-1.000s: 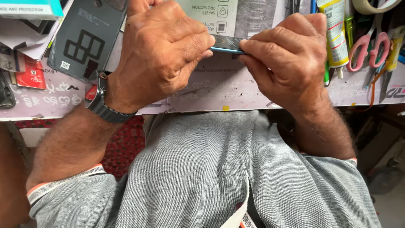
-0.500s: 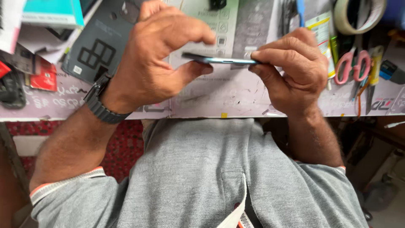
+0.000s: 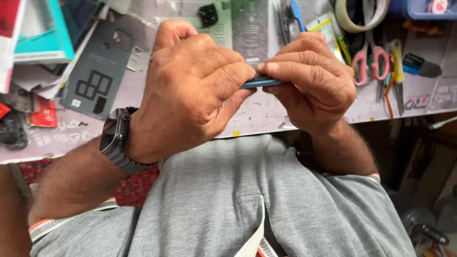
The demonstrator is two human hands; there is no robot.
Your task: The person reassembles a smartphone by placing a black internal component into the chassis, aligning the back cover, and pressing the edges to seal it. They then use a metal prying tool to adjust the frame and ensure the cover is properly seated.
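Both hands meet in front of the chest, knuckles up toward the camera. The left hand (image 3: 190,90) is curled into a loose fist, fingers folded inward and the thumb pressed toward the fingertips of the other hand. The right hand (image 3: 309,81) mirrors it, fingers bent and bunched, fingertips pinching against the left's. Both forearms angle inward from the sides, elbows out, wrists bent slightly down

Single head-worn camera, looks steeply down from above at close range: person's torso near, cluttered workbench (image 3: 266,114) far, left hand (image 3: 190,90) and right hand (image 3: 309,81) fill centre frame.
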